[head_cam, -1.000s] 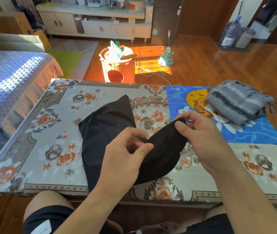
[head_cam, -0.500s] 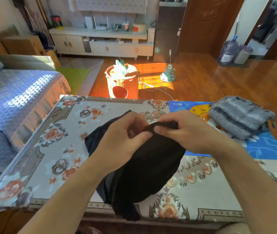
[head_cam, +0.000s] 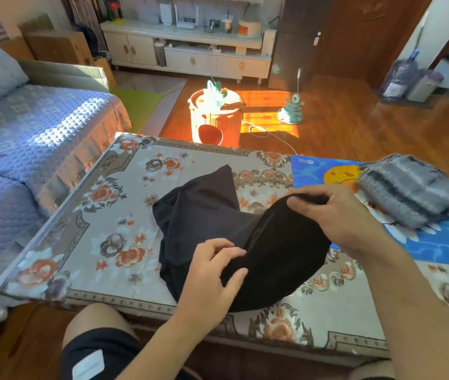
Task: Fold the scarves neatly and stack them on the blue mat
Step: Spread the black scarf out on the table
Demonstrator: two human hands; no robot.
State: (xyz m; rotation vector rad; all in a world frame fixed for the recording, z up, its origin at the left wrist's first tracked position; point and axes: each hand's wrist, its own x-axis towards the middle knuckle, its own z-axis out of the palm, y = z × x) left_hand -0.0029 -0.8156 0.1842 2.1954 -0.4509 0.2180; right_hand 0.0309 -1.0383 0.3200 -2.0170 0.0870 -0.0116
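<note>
On the floral-covered table (head_cam: 102, 215), a black scarf (head_cam: 206, 212) lay partly spread, its near portion lifted clear of the cloth. Left hand (head_cam: 212, 275) pinched the near fold; right hand (head_cam: 335, 215) gripped the far edge, fingers curled round the fabric. A grey striped scarf (head_cam: 409, 187) sat folded on the blue mat (head_cam: 442, 239). Judged step: folding the second scarf, still unfinished. Next move would call for matching edges, flattening, then stacking it upon the grey one
</note>
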